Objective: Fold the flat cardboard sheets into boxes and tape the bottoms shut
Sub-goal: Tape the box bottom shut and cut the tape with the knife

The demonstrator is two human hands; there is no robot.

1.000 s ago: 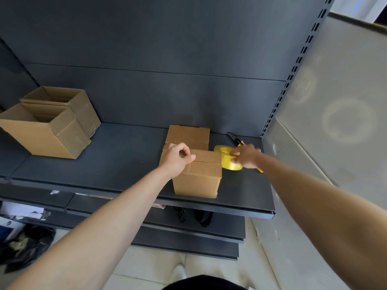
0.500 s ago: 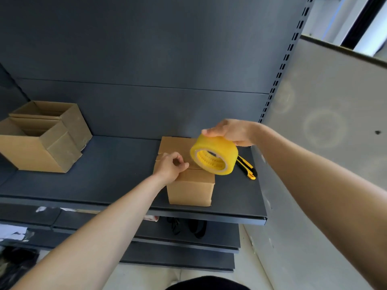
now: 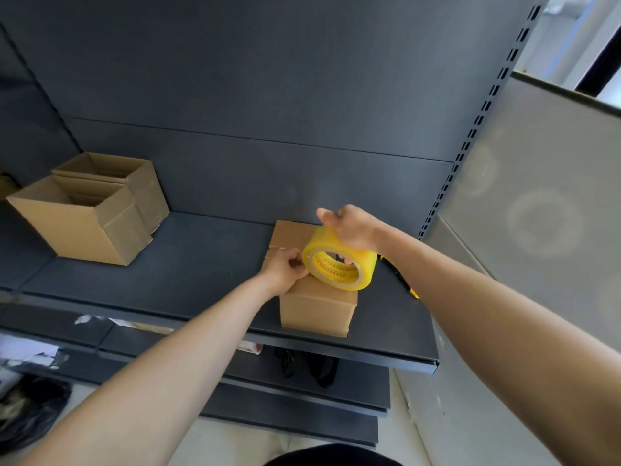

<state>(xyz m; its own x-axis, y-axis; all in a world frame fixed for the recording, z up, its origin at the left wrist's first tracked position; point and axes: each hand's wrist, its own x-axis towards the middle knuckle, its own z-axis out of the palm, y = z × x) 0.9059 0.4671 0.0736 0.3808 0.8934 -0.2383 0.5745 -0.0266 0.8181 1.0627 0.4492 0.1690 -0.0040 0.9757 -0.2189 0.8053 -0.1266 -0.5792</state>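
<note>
Lifted off the shelf (image 3: 188,264) since a second ago, the yellow tape roll (image 3: 337,262) is now gripped from above by the right hand (image 3: 353,228), over the small cardboard box (image 3: 317,311). At the roll's edge, something too small to tell is pinched between the closed fingers of the left hand (image 3: 285,267), which is rested on the box top near the shelf's front edge.

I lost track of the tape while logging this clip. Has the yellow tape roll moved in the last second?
Yes. The yellow tape roll was lifted off the shelf by the right hand and now hangs over the small box, left of where it lay.
</note>
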